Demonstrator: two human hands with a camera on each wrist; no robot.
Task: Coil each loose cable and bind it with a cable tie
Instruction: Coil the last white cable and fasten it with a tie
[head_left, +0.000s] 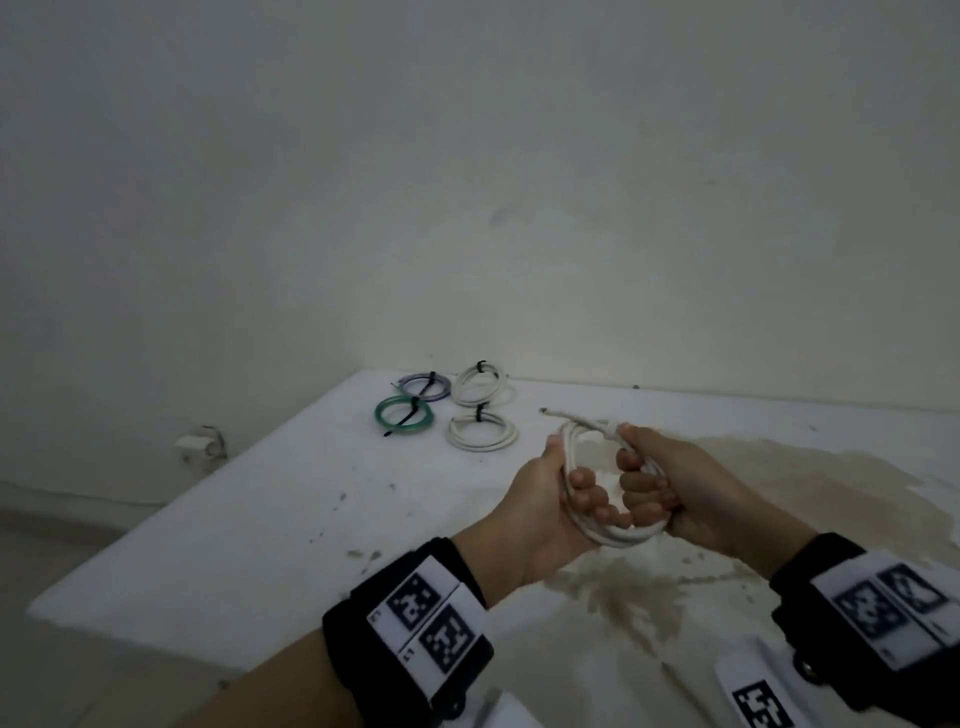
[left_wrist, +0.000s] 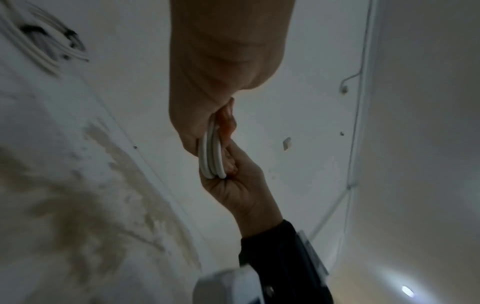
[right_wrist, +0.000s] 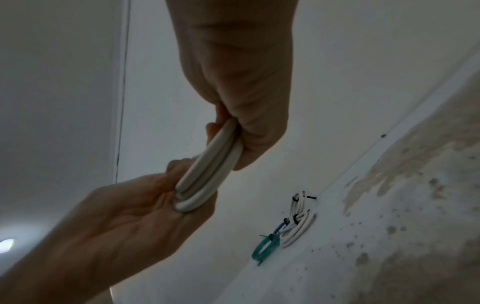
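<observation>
A white cable (head_left: 613, 535) is wound into a coil held above the table between both hands. My left hand (head_left: 566, 488) grips the coil's left side, fingers curled through the loop. My right hand (head_left: 649, 483) grips the right side; the cable's free end (head_left: 558, 414) sticks out past its thumb toward the back. The left wrist view shows several white strands (left_wrist: 211, 156) side by side between the two hands. From the right wrist the same bundle (right_wrist: 207, 174) runs from one palm to the other. No cable tie shows on this coil.
Several tied coils lie at the table's back left: a green one (head_left: 404, 413), a purple one (head_left: 427, 385) and two white ones (head_left: 480, 387) (head_left: 483, 432), each with a black tie. The white table (head_left: 260, 519) has brown stains at right. A wall stands behind.
</observation>
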